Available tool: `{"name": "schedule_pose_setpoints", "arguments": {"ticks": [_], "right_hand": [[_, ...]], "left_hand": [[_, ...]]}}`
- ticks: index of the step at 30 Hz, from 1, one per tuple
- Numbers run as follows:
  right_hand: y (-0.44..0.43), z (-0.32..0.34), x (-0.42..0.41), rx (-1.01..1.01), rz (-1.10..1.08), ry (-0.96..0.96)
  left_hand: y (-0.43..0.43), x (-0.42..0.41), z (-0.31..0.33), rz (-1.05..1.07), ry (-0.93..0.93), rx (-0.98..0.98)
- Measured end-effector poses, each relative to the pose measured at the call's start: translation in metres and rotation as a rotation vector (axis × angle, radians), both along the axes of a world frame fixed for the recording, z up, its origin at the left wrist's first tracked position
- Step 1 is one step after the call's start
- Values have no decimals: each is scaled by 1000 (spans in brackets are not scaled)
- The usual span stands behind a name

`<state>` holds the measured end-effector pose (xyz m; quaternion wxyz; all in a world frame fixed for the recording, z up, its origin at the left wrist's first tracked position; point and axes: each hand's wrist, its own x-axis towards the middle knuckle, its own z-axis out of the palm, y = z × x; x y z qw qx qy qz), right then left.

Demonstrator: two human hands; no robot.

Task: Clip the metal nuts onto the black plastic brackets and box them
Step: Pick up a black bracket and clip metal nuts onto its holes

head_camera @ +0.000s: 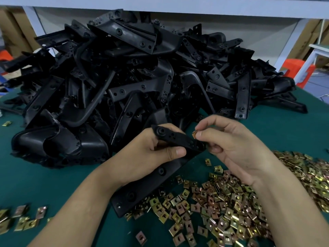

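Note:
My left hand (151, 154) grips a long black plastic bracket (153, 182) by its upper end, the lower end resting on the green table among loose nuts. My right hand (236, 148) pinches a small brass-coloured metal nut (194, 134) between thumb and forefinger, right at the bracket's upper tab. Most of the nut is hidden by the fingertips. A spread of several loose metal nuts (222, 207) covers the table under and beside my right forearm.
A big heap of black plastic brackets (135, 82) fills the table behind my hands. A few stray nuts (21, 218) lie at the front left. The green table (53, 177) shows bare at left. Orange stools (293, 68) and cardboard stand beyond the far edge.

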<state>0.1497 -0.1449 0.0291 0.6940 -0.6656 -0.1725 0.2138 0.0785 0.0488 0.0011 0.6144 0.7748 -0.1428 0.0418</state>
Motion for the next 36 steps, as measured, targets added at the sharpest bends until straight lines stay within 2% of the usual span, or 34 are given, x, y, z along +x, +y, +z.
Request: {"name": "schedule_pose_setpoints", "arguments": {"ticks": [6,13,21,28,36], "right_hand": [[-2,-1,1,-85,30,-31],[-1,-4,3,7,15,64],[0,-8,1,-79,-12,-24],[-1,-8,-1,-130,49,-37],[-9,-5,1,-75,188,-45]], "left_hand": [[0,-1,-1,-30,25,-1],[0,-2,0,7,12,-13],[1,-2,0,17,17,0],[2,-2,1,12,31,24],[2,-3,1,-47,72,37]]}}
